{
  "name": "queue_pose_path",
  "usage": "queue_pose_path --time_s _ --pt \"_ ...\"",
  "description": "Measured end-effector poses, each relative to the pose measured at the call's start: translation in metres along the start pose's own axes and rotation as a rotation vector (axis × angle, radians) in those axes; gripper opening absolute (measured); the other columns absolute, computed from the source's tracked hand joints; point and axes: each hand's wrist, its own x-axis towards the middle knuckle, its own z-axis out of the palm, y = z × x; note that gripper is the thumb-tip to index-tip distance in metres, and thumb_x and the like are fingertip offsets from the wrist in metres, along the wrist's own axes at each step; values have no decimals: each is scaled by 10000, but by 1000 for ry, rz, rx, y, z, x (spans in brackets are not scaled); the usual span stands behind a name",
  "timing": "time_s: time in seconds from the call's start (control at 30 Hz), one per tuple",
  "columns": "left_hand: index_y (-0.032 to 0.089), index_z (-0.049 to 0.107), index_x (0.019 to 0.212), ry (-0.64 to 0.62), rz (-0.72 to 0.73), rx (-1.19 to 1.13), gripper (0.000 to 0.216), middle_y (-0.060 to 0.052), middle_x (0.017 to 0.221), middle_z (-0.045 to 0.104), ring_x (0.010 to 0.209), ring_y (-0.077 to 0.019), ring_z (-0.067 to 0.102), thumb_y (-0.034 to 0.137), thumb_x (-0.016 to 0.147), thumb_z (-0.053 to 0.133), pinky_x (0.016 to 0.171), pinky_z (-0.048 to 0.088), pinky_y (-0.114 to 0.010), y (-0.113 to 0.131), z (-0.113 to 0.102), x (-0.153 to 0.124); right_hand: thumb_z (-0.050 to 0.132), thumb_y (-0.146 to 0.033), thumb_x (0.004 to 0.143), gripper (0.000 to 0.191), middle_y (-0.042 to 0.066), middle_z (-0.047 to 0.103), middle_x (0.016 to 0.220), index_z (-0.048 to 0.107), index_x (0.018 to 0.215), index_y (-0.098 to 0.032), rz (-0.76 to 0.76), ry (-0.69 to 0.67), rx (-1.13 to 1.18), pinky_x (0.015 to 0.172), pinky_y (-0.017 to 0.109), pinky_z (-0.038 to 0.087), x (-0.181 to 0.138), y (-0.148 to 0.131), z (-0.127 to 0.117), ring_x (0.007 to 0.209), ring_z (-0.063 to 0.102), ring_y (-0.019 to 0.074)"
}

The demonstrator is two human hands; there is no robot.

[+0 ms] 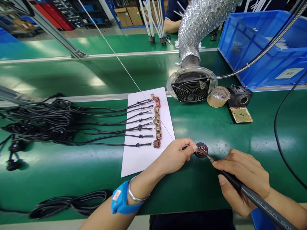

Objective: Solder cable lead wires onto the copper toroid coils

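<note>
My right hand [247,179] is closed round the black handle of a soldering iron [242,187]. The iron's tip meets a small round motor stator [202,149] with red and copper windings in a black ring on the bench. Just left of the stator, my left hand [181,151] pinches a thin solder wire [130,76], which comes down from above. A short dark piece, perhaps a cable end, shows by its fingertips; the exact contact is hidden. A blue wrist strap [122,199] and a metal bangle [134,191] are on my left wrist.
Several copper-wound stators [157,127] line a white sheet [139,163], beside knotted black cable ends [140,127]. Bundled cables [55,118] lie left, a coiled cable [69,203] in front. Behind stand a fume extractor [192,86], iron stand [240,99] and blue crate [261,54]. A person's arm [171,25] shows beyond.
</note>
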Motion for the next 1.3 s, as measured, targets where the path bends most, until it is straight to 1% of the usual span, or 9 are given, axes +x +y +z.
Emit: queue_pose_path --time_s 0.23,0.47,0.67,0.8,0.97,1.17,1.3 --pt "164 573 784 1 -19 9 273 52 574 459 529 -90 371 406 885 496 523 266 -226 1 0 -2 529 -73 744 312 46 588 672 620 1027 -165 34 39 -1 457 314 389 -4 -1 -3 526 506 162" --pt "164 577 792 -3 -9 10 271 52 575 462 540 -93 377 403 884 488 536 278 -233 1 0 0 535 -52 739 335 57 576 686 625 1049 -142 19 53 10 462 321 400 -5 2 -2 544 512 165" --pt "163 556 746 -7 -19 -19 284 54 542 440 525 -97 361 408 868 479 531 270 -236 1 0 0 540 -59 769 368 59 610 725 614 1113 -167 23 75 -22 482 329 455 -1 4 -1 568 547 172" --pt "161 580 766 -9 -17 -37 303 54 518 435 516 -103 366 411 877 450 534 273 -239 2 0 1 550 -56 767 374 71 632 744 615 1122 -153 16 93 -30 488 330 469 1 5 0 579 567 178" --pt "160 587 765 11 -72 -31 366 54 481 447 450 -96 328 460 891 421 485 243 -239 0 2 2 555 -74 776 390 59 649 761 619 1142 -192 33 113 -31 492 329 478 1 6 1 585 574 183" --pt "162 591 766 13 -75 -38 384 51 468 466 424 -91 311 485 887 423 450 232 -232 -4 2 4 567 -68 773 386 74 647 775 617 1143 -167 30 118 -29 495 330 472 0 7 3 595 566 180" --pt "165 584 772 10 -89 -35 393 48 470 467 422 -93 302 484 907 399 447 227 -235 -4 1 5 564 -81 784 377 63 646 756 617 1143 -184 32 122 -33 489 328 476 2 7 2 582 565 178"
